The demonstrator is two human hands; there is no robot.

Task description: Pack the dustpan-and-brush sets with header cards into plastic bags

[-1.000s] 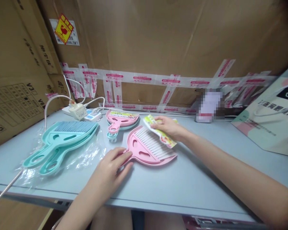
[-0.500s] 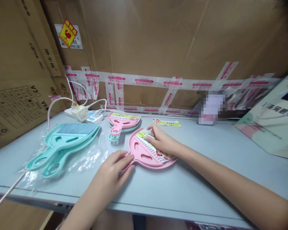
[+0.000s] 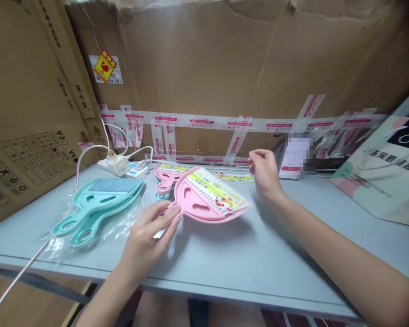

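Note:
My left hand (image 3: 146, 236) grips the handle of a pink dustpan-and-brush set (image 3: 199, 202) and holds it lifted off the grey table (image 3: 231, 263). A yellow-green paper label (image 3: 215, 193) lies across the set's white bristles. My right hand (image 3: 264, 172) hovers to the right of the set, above the table, fingers loosely curled and holding nothing. Behind the lifted set lies another pink and teal set (image 3: 167, 175) with a label. A loose label (image 3: 234, 176) lies on the table near my right hand.
A teal dustpan set (image 3: 98, 202) lies on clear plastic wrap at the left. A white power strip (image 3: 121, 165) with cables sits at the back left. Cardboard walls (image 3: 207, 68) enclose the table. A printed box (image 3: 385, 172) stands at the right. A blurred item (image 3: 296, 156) sits at the back.
My left hand raised the pink set off the table by its handle. My right hand let go of the label, which stays on the bristles, and drew away to the right.

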